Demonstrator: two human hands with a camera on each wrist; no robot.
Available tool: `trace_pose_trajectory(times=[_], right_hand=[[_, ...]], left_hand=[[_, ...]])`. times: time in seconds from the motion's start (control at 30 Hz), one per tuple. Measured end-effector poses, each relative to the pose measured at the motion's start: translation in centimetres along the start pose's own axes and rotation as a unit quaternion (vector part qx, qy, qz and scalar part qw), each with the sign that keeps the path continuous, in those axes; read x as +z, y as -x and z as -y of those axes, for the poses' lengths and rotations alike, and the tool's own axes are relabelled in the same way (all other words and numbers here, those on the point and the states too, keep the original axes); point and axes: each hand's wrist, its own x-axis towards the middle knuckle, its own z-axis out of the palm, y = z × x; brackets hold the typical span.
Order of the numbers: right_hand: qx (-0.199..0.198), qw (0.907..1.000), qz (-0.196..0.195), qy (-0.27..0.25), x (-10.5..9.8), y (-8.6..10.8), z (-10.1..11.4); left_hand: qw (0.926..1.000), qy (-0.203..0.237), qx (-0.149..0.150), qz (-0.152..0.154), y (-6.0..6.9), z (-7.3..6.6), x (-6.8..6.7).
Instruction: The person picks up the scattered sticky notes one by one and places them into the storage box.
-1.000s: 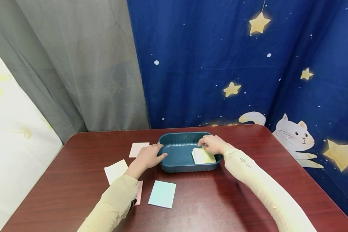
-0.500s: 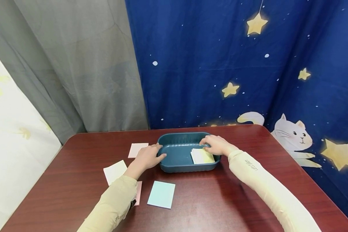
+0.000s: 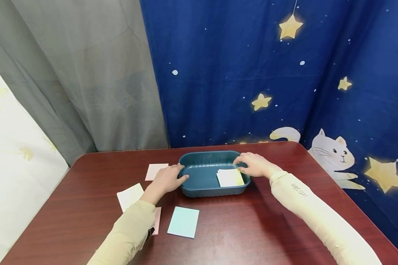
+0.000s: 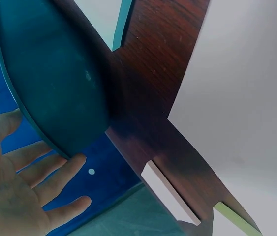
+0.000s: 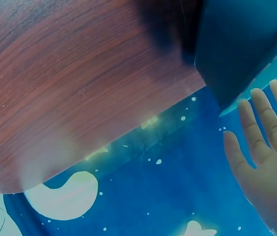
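Note:
A dark teal basket (image 3: 199, 193) stands near the far side of the table, with a pale yellow and white pad stack (image 3: 229, 178) in its right part. My left hand (image 3: 166, 179) rests at the basket's left end, its fingers spread along the rim; the left wrist view shows the hand (image 4: 30, 177) with relaxed fingers beside the basket wall (image 4: 54, 73). At the right end my right hand (image 3: 256, 165) is over the rim, holding nothing that shows. In the right wrist view that hand (image 5: 271, 147) has its fingers extended by the basket (image 5: 246, 44).
Left of the basket lie a pale pink pad (image 3: 155, 170) and a whitish pad (image 3: 129, 196). A pink pad (image 3: 157, 221) is partly hidden by the left forearm. In front of the basket is a light blue pad (image 3: 183, 222). Curtains (image 3: 219, 73) hang behind the table.
My right hand has drawn away from the pad stack toward the basket's right rim, uncovering more of the stack. The left hand stays at the left end. The head view has shifted slightly.

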Motion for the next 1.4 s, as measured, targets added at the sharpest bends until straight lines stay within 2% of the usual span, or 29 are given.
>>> trace_pose_trajectory(times=[0.23, 0.47, 1.1, 1.4], right_hand=[[0.002, 0.9998, -0.015, 0.016, -0.5, 0.6, 0.1], [0.037, 0.9992, -0.014, 0.012, -0.8, 1.3, 0.5], [0.082, 0.9962, -0.026, -0.011, 1.3, 3.3, 0.5], [0.079, 0.9957, -0.048, -0.007, 2.2, 3.9, 0.7]], left_hand=[[1.0, -0.004, -0.001, 0.001, 0.0, 0.0, 0.0], [1.0, -0.004, -0.001, 0.002, 0.1, -0.2, -0.1], [1.0, -0.005, -0.007, 0.003, 0.3, 0.0, 0.4], [0.9999, -0.01, -0.008, -0.005, 0.5, 0.0, 0.5]])
